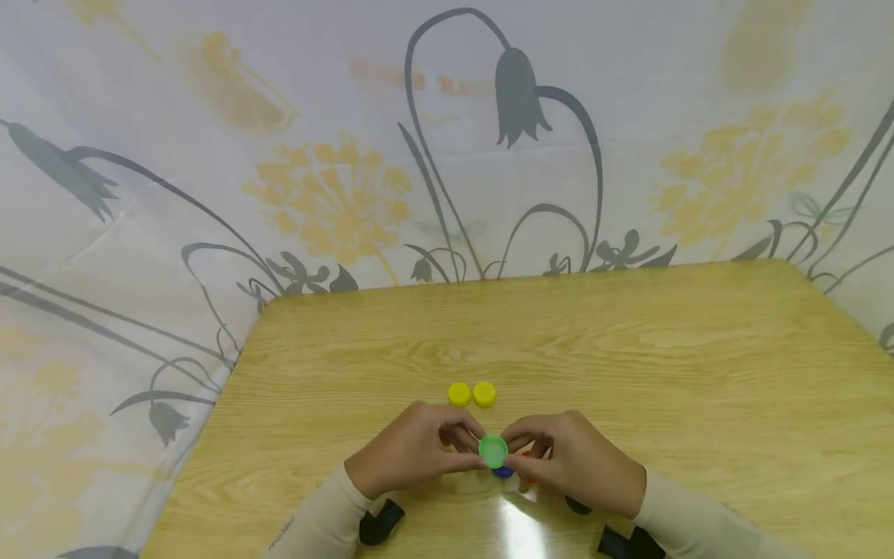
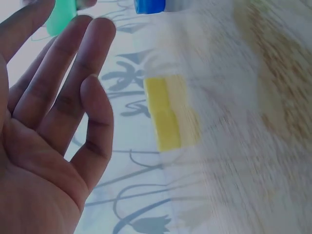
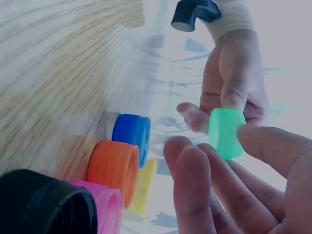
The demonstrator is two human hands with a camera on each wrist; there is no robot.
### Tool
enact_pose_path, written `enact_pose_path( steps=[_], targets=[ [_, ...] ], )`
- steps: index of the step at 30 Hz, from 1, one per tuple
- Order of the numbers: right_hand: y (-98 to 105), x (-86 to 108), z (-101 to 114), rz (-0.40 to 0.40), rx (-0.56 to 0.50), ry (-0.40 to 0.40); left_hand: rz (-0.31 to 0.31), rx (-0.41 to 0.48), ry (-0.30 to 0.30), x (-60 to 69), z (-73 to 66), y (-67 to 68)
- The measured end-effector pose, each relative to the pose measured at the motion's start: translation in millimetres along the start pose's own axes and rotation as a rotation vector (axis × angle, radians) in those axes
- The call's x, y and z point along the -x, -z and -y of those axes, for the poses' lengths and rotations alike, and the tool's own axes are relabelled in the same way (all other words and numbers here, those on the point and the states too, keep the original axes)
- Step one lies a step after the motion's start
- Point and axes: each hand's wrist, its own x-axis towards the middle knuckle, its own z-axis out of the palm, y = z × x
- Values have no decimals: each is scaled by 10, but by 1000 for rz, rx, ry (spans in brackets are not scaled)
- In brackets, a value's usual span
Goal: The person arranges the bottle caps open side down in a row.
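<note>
A green bottle cap (image 1: 493, 451) is held up off the table, between both hands. My left hand (image 1: 415, 454) pinches its left side with thumb and fingers. On the opposite side, my right hand (image 1: 583, 462) pinches it with thumb and fingertips. Under the hands a blue cap (image 3: 131, 137), an orange cap (image 3: 113, 168), a pink cap (image 3: 111, 207) and a black cap (image 3: 48, 207) stand in a row; in the head view the right hand hides the pink one. Two yellow caps (image 1: 471, 394) sit side by side just beyond the fingers.
The caps rest on a wood-grain table (image 1: 559, 341). A white cloth with printed flowers (image 1: 454, 155) hangs along its far and side edges. Black wrist-worn devices (image 1: 380, 522) show at both sleeves.
</note>
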Motion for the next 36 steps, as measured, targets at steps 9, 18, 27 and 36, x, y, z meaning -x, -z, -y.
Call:
enact_pose_path(
  steps=[9,18,27,36],
  targets=[
    [34,-17,33,-63,-46,-61,-57,-73,-11,-13,-29,12],
    [26,-20,-4,-96,-66,-78,-71,-89,-19,5,-32,-12],
    [76,-17,8,-104,-74,-91,-94,-91,-73,-26,-42,-50],
    [76,-16,-19,-97,-88,-81,-87,-56,-20,-43,-21,-43]
  ],
)
